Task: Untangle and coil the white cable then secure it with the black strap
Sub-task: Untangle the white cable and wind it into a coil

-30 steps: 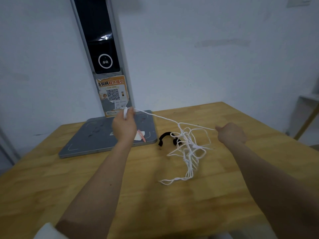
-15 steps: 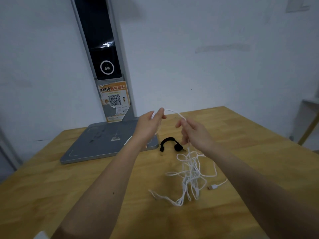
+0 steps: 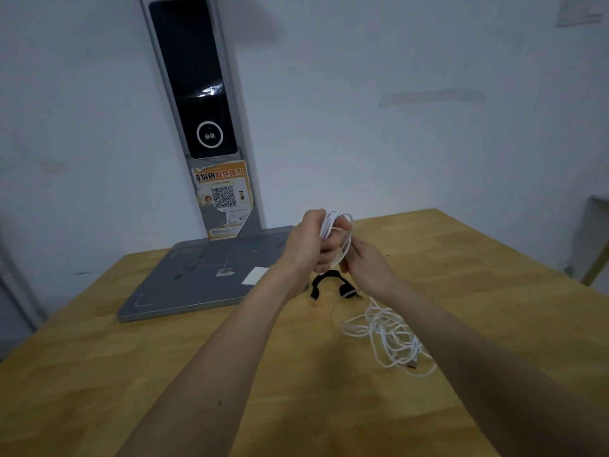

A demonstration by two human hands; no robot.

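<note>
A pale wall stands behind a wooden bench [image 3: 164, 374] that fills the near and middle of the scene. Above its middle, the left hand [image 3: 304, 247] is closed around a few small loops of the white cable [image 3: 333, 225], its fingers [image 3: 324, 255] curled tight on the bundle. Just right of it, touching the same loops, the right hand [image 3: 365, 268] pinches a strand of the cable between its fingers. From there the cable drops to the bench and lies as a loose tangle to the near right, partly hidden by the right forearm. The black strap [image 3: 324, 279] lies on the bench just under the hands, arched, with one end rolled. To the far left sits a grey flat base [image 3: 197, 278] with a tall post [image 3: 201, 103] bearing an orange sticker [image 3: 224, 196].
</note>
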